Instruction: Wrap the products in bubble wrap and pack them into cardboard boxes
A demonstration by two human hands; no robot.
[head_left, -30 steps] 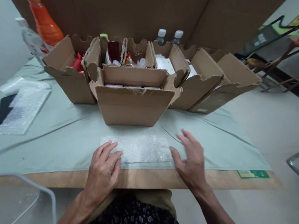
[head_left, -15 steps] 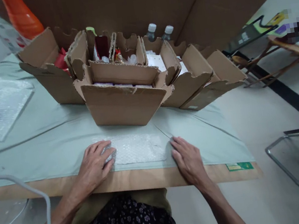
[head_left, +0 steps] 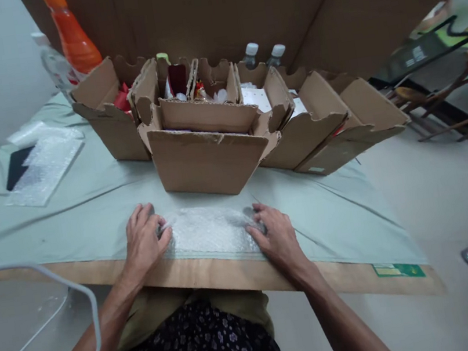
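A sheet of bubble wrap (head_left: 209, 230) lies on the green cloth near the table's front edge. Its left end is pinched between the thumb and fingers of my left hand (head_left: 143, 239). My right hand (head_left: 277, 236) grips the right end the same way, with the thumb on the near side. The far edge of the wrap looks slightly raised between the hands. Just beyond it stands a cardboard box (head_left: 211, 158), whose contents are mostly hidden.
Several cardboard bins (head_left: 306, 115) stand in a row behind, holding packets and small goods. An orange bottle (head_left: 80, 43) rises at the back left. More bubble wrap (head_left: 46, 171) and a dark flat object (head_left: 17, 167) lie left. A white cable (head_left: 92, 314) loops at the front left.
My right hand has moved left onto the bubble wrap's right end and closed on it. My left hand has tightened on the left end. The view has shifted left.
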